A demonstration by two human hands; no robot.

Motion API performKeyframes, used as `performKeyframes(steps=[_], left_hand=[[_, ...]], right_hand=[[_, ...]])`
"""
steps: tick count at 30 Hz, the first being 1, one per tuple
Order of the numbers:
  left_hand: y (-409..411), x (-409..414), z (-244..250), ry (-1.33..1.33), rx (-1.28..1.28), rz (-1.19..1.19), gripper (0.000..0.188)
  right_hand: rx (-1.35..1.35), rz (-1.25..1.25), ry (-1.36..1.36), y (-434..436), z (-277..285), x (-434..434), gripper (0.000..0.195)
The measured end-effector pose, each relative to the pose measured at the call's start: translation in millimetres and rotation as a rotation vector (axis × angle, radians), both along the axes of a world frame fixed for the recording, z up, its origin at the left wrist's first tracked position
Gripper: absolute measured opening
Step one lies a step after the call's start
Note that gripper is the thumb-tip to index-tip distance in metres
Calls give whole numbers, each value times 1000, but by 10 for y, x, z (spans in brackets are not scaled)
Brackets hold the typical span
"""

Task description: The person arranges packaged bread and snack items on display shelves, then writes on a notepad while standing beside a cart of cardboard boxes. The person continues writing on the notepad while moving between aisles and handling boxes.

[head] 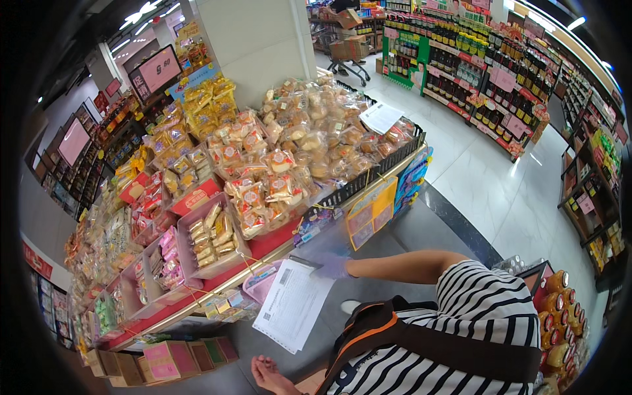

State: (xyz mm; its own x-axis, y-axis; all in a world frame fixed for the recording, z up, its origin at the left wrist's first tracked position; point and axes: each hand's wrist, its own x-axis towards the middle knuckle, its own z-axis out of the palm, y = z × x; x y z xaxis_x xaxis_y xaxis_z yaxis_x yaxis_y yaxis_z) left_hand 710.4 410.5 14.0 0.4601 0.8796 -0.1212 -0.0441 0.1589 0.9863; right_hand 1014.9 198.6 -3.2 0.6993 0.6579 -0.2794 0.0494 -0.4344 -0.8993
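My right hand [332, 268], in a purple glove, grips the top edge of a clipboard with printed sheets [296, 302]. Its dark clip [303, 260] shows beside the gloved fingers. The papers hang tilted in front of the display's edge and partly cover a pink plastic basket [256, 289]. Lower down, my bare left hand [270, 374] is apart from the papers, its fingers loosely curled and nothing visible in them. Beyond the clipboard stands a sloping display of wrapped snacks. It has a clear bin of gold-wrapped sticks [213, 239], packaged cakes [269, 192] and bagged buns [321, 131].
Another printed sheet [381, 117] lies on the buns by the black crate edge [395, 155]. Cardboard boxes [168, 360] stand under the display. Jars [555, 316] are stacked at right. Bottle shelves [474, 74] and a loaded shopping cart [349, 52] stand across the aisle.
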Motion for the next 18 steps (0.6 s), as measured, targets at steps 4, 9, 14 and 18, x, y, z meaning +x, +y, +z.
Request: performKeyframes(steps=[4,9,14,18], left_hand=[[72,124,-517,-43,-360,15,30],[320,53,-387,-42,-350,26,32],[705,87,-214,-71,-345,296,29],[801,248,-544,-114,-397,360,35]], right_hand=[[196,-79,-344,297,-199,189,34],[498,-232,425,1133,50,501,19],[536,-339,839,2064,400,821,28],[304,13,395,2597,-180,1267,36]])
